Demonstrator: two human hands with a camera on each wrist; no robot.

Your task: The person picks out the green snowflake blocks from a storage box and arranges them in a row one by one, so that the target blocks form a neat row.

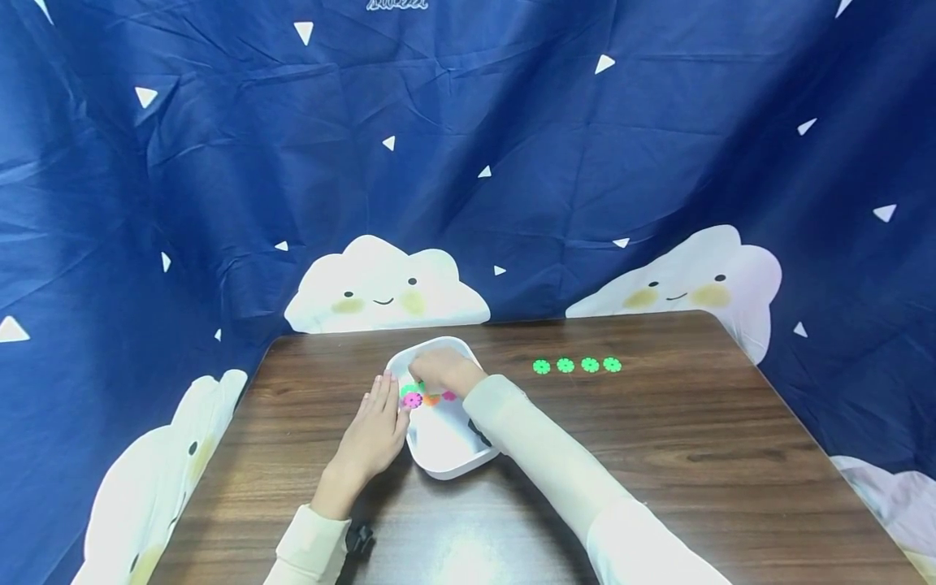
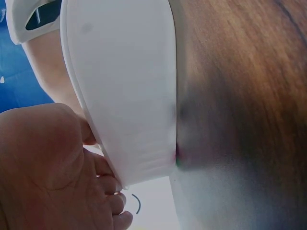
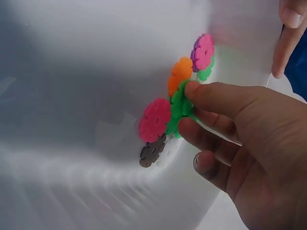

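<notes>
A white tray [image 1: 442, 447] stands on the table with several flower-shaped plastic discs inside. My right hand [image 1: 442, 370] reaches into its far part. In the right wrist view, the thumb and fingers pinch a green flower-shaped disc [image 3: 181, 103]. Around it lie an orange disc [image 3: 180, 74], a pink disc [image 3: 156, 120], a dark brown disc [image 3: 152, 152] and a pale disc [image 3: 168, 150]. Another pink disc [image 3: 206, 50] overlaps purple and green ones. My left hand [image 1: 371, 435] rests on the tray's left rim with fairly straight fingers.
Several green flower discs [image 1: 565, 366] form a row on the brown wooden table [image 1: 658, 455], right of the tray. A small black object [image 1: 360, 539] is beside the left wrist. Behind the table hangs a blue curtain [image 1: 439, 195] with clouds.
</notes>
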